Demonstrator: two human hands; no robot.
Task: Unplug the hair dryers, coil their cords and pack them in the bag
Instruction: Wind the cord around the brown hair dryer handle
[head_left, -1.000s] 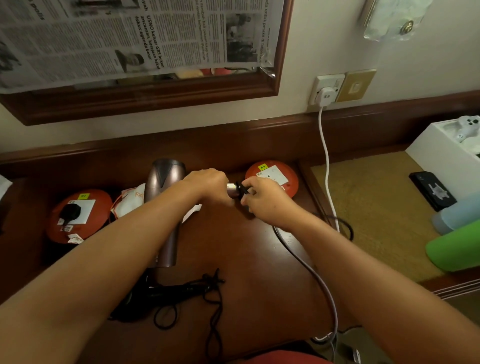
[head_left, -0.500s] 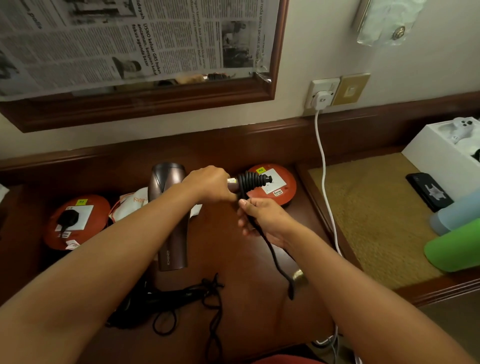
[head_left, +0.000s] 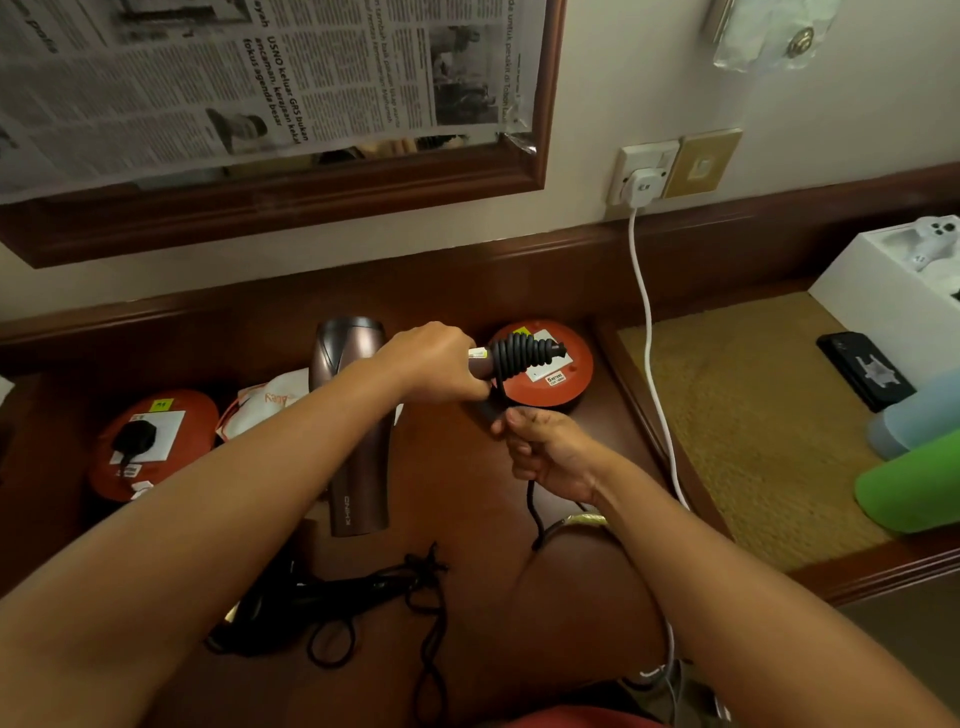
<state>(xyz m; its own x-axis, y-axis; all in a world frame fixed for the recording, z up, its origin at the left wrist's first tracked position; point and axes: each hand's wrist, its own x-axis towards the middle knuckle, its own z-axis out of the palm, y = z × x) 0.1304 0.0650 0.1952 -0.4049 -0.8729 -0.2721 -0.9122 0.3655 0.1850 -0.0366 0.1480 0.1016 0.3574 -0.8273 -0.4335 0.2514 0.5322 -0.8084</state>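
- Gripping dryer (head_left: 353, 415) handle in left hand (head_left: 434, 364), above desk (head_left: 467, 519).
- Pinching cord (head_left: 519, 356) in right hand (head_left: 550, 449), just below coil; loose tail hanging toward body.

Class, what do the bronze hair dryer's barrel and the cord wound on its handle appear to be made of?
Hair dryer barrel: probably plastic with a metallic bronze satin finish; it shows soft sheen, no sharp reflections. Cord: matte black rubber or PVC sheathing, likely; it bends into tight, smooth coils.
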